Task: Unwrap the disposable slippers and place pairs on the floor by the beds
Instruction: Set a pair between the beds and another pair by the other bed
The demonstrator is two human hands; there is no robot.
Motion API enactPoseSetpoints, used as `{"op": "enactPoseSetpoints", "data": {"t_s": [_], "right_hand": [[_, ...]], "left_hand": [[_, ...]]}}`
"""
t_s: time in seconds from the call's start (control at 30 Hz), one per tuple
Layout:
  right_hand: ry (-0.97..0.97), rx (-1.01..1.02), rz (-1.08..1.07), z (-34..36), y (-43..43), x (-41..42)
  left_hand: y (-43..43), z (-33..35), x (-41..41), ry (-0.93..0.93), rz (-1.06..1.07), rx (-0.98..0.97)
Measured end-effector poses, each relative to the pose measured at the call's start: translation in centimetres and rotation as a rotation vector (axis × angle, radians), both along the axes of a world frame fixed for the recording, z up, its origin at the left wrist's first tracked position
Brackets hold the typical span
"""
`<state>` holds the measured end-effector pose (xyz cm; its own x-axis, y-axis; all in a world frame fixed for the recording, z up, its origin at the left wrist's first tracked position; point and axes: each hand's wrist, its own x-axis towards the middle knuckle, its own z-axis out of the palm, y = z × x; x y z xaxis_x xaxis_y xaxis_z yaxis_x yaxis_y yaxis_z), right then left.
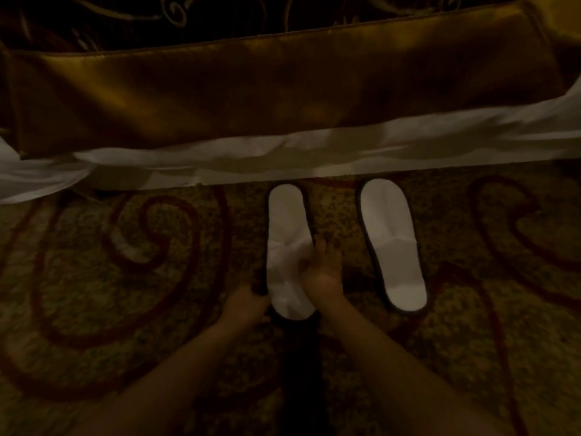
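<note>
Two white disposable slippers lie on the patterned carpet just in front of the bed, heels toward the bed. The left slipper point(287, 221) has its toe end toward me. My left hand point(246, 305) grips its left toe edge, and my right hand point(323, 269) has its fingers pushed into the toe cover from the right. The right slipper point(393, 243) lies flat and untouched about a hand's width further right. No wrapper shows.
The bed point(283, 89) spans the whole width, with a gold satin runner and a white sheet point(314, 155) hanging to the floor. Red swirl carpet point(125, 278) spreads left and right. A dark strip point(301, 357) lies between my forearms.
</note>
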<state>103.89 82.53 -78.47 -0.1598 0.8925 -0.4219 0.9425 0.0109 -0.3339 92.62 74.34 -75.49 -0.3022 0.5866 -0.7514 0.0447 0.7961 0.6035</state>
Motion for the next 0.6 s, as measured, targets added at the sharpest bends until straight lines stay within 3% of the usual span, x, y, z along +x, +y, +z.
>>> {"op": "enactPoseSetpoints", "data": {"t_s": [0.23,0.33,0.4,0.5,0.6], "right_hand": [[-0.082,0.171,0.070,-0.4,-0.5,0.2],[-0.004,0.205,-0.006,0.6,0.8,2.0],[-0.107,0.267,-0.107,1.0,2.2,4.2],[-0.308,0.154,-0.209,0.7,3.7,8.0],[-0.280,0.024,-0.294,0.2,4.4,10.0]], "left_hand": [[1.1,-0.2,0.2,0.486,-0.589,-0.118],[1.9,0.7,0.1,0.662,-0.667,-0.116],[2.9,1.5,0.1,0.796,-0.646,0.012],[4.8,2.2,0.5,0.784,-0.613,0.218],[6.9,2.3,1.1,0.657,-0.577,0.257]]}}
